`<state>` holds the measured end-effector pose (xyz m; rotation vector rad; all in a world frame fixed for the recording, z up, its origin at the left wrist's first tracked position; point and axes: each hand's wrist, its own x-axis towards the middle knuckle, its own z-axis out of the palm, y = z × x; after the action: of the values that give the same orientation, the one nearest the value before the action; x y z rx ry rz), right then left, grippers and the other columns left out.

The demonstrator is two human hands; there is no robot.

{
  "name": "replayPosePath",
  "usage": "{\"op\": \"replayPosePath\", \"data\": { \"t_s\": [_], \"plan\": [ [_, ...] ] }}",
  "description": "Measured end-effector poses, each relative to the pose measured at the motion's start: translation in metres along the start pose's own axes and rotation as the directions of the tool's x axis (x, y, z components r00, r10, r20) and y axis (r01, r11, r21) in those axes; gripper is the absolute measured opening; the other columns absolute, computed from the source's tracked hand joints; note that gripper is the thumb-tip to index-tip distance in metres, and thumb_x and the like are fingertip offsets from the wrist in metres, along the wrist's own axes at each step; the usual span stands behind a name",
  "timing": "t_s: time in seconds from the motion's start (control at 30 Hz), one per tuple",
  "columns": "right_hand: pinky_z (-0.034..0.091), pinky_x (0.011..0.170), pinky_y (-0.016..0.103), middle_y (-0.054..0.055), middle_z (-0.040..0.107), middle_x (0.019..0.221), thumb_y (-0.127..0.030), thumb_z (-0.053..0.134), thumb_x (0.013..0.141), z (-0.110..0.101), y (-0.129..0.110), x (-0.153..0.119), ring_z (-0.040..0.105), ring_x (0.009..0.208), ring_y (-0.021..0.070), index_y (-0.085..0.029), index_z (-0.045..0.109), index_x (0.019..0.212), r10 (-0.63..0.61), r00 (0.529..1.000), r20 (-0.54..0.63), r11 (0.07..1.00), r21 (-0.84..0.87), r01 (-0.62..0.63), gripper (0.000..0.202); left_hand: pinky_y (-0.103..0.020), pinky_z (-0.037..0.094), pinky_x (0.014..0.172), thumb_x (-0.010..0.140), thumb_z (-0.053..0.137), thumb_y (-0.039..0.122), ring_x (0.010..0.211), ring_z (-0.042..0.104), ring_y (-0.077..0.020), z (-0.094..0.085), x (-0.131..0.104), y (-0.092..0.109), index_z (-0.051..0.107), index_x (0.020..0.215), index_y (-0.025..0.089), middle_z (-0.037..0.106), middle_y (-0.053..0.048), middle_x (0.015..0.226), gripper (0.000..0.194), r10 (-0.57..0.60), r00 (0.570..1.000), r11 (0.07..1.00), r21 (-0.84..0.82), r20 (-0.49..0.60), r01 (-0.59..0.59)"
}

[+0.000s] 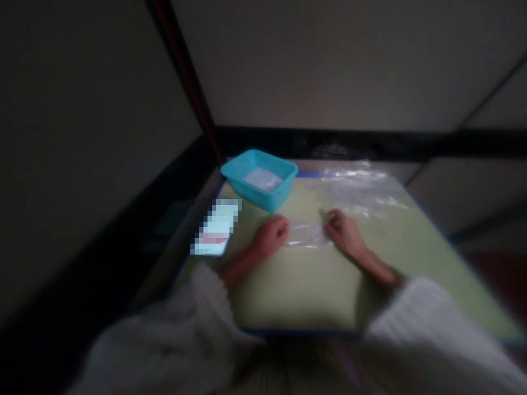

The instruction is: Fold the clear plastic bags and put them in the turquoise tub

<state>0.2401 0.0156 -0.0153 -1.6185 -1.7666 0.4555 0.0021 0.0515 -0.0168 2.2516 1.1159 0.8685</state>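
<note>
A clear plastic bag [307,235] lies stretched flat on the pale yellow-green table [296,291], between my two hands. My left hand [272,235] is closed at its left end, fingers curled in. At the other end, the fingers of my right hand [343,233] pinch the bag's edge. The picture is dim and blurred, so the bag's contents, if any, cannot be made out.
A turquoise plastic basket [274,198] with something whitish [262,179] inside stands at the back left. Several clear plastic bags [358,189] are spread at the back right. Near the left edge lies a blurred-out lit screen [216,227]. Walls rise behind and to the left.
</note>
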Motion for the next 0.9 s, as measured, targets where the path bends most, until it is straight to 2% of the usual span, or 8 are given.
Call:
{"op": "replayPosePath", "data": {
  "t_s": [0.13,0.23,0.37,0.47,0.6,0.9],
  "plan": [
    [0.041,0.058,0.027,0.003,0.065,0.075,-0.022,0.050,0.077,0.002,0.002,0.000,0.057,0.058,0.0167,-0.018,0.053,0.100,-0.015,1.000,-0.026,1.000,-0.024,0.014,0.024,-0.023,0.043,0.064,0.077,0.048,0.007,0.068,0.052,-0.0128,-0.001,-0.001,-0.001,0.056,0.075,0.016,0.055,-0.001,0.073,0.012,0.030,1.000,0.999,0.014,0.001,-0.030],
    [0.041,0.058,0.027,0.004,0.065,0.077,-0.022,0.050,0.077,0.002,0.003,0.000,0.057,0.059,0.0167,-0.019,0.053,0.099,-0.029,0.999,-0.033,0.999,-0.032,0.028,0.023,-0.027,0.046,0.075,0.077,0.049,0.007,0.080,0.056,-0.0153,0.000,-0.002,0.003,0.058,0.079,0.016,0.058,-0.003,0.081,0.013,0.061,0.998,0.998,0.023,0.003,-0.061],
    [0.041,0.056,0.026,0.004,0.065,0.078,-0.021,0.048,0.078,0.003,0.004,0.000,0.057,0.059,0.0165,-0.018,0.052,0.100,-0.051,0.998,-0.035,0.998,-0.035,0.049,0.023,-0.035,0.041,0.098,0.079,0.055,0.014,0.110,0.053,-0.0208,0.006,-0.006,0.012,0.061,0.098,0.017,0.060,-0.009,0.113,0.021,0.145,0.988,0.986,0.068,0.058,-0.149],
    [0.041,0.058,0.026,0.004,0.065,0.077,-0.020,0.047,0.079,0.003,0.004,0.000,0.057,0.060,0.0163,-0.018,0.052,0.099,-0.068,0.997,-0.045,0.997,-0.049,0.066,0.021,-0.038,0.033,0.108,0.083,0.056,0.028,0.127,0.042,-0.0247,0.012,-0.009,0.016,0.055,0.119,0.015,0.047,-0.013,0.137,0.038,0.210,0.964,0.955,0.179,0.160,-0.238],
    [0.042,0.059,0.025,0.004,0.065,0.078,-0.019,0.045,0.079,0.003,0.004,-0.001,0.057,0.060,0.0156,-0.017,0.051,0.102,-0.091,0.995,-0.051,0.992,-0.087,0.086,0.023,-0.039,0.025,0.113,0.088,0.050,0.039,0.136,0.032,-0.0246,0.016,-0.013,0.016,0.044,0.133,0.013,0.036,-0.015,0.146,0.053,0.229,0.939,0.911,0.284,0.256,-0.300],
    [0.041,0.061,0.028,0.010,0.067,0.085,-0.018,0.041,0.085,0.009,0.006,-0.001,0.061,0.069,0.0204,-0.016,0.051,0.106,-0.107,0.993,-0.054,0.956,-0.281,0.087,0.023,-0.043,0.018,0.113,0.091,0.040,0.051,0.141,0.021,-0.0258,0.015,-0.015,0.019,0.033,0.142,0.018,0.024,-0.012,0.152,0.061,0.155,0.923,0.825,0.468,0.353,-0.318]
  ]
}}
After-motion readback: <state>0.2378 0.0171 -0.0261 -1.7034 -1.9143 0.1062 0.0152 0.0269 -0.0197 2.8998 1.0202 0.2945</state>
